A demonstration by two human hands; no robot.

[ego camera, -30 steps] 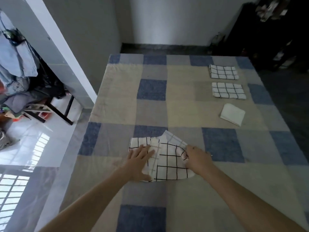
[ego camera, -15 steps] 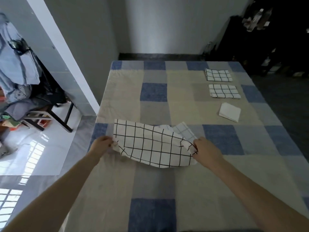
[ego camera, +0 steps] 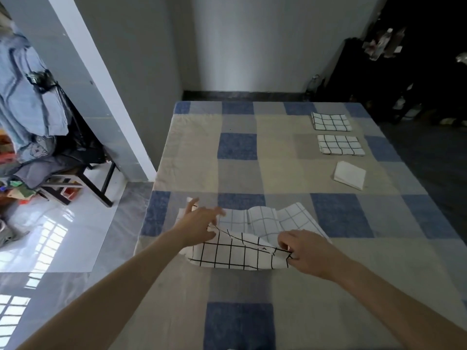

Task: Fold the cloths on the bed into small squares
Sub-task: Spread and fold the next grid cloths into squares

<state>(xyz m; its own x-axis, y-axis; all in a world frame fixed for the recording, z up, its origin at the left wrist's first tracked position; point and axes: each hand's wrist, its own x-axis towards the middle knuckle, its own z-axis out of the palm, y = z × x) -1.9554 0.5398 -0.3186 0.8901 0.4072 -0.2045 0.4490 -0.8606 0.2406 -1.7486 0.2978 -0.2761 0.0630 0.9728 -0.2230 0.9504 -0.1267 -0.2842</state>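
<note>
- Checked cloth [ego camera: 242, 238]: lies on the near part of the bed [ego camera: 278, 173], spread between the two hands; its near edge is turned up and over, showing bold black lines, while the flat part beyond the fingers shows fainter lines, presumably the reverse face.
- Right hand [ego camera: 307, 251]: fingers curled, pinching the near right edge of the cloth at the rolled fold. Judged purpose — to anchor that end so the fold line stays straight.
- Left hand [ego camera: 202, 224]: fingers extended and somewhat blurred, spread over the left end of the cloth. Whether the fingertips press the fabric or hover just above it cannot be told; the thumb side appears to touch the raised edge. Likely purpose: to flatten or carry the left end across.
- Folded checked cloths [ego camera: 331, 121] and [ego camera: 340, 145]: lie well beyond the right fingers, one behind the other, apart.
- Plain white folded cloth [ego camera: 350, 175]: nearer than those two, in the same line along the right side — apparently a row kept clear of the working area.
- Stage, as a judgement: three cloths done, the fourth only at its first fold.
- Risk: the loose, wavy far edge may skew the fold unless smoothed.
</note>
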